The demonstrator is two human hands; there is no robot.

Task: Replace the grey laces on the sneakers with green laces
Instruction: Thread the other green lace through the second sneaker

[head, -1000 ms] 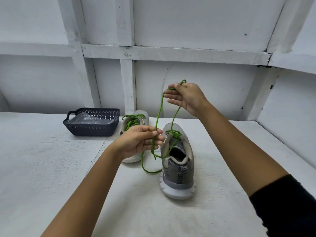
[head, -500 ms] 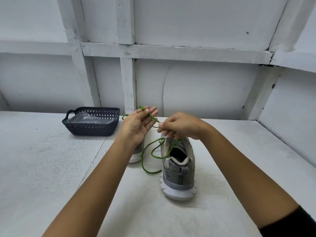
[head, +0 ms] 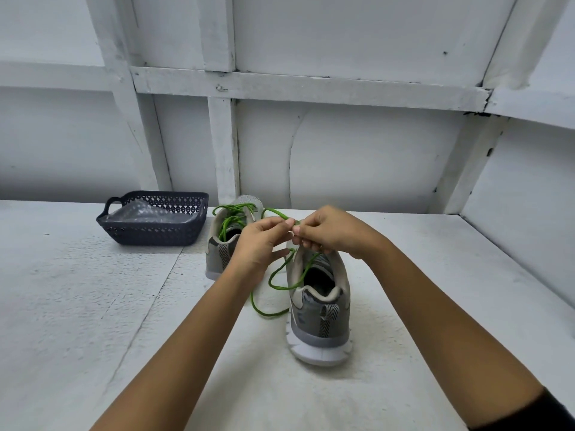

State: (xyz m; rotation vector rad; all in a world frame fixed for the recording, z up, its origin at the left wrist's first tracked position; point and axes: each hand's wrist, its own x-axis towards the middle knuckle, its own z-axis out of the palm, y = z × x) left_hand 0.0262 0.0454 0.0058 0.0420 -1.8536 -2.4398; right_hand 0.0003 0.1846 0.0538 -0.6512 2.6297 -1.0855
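Observation:
Two grey sneakers stand on the white table, heels toward me. The nearer sneaker is at the centre right, and a green lace runs from it in loose loops onto the table. My left hand and my right hand meet just above this shoe's opening, and both pinch the green lace between fingertips. The farther sneaker stands behind my left hand with a green lace loosely threaded over its tongue. The nearer shoe's eyelets are hidden by my hands.
A dark blue plastic basket with clear plastic inside stands at the back left of the table. A white panelled wall runs behind the table, and another rises on the right side.
My right hand came down from high above the shoe to just over its opening. My left hand rose, then moved right to meet it, and both now pinch the lace together.

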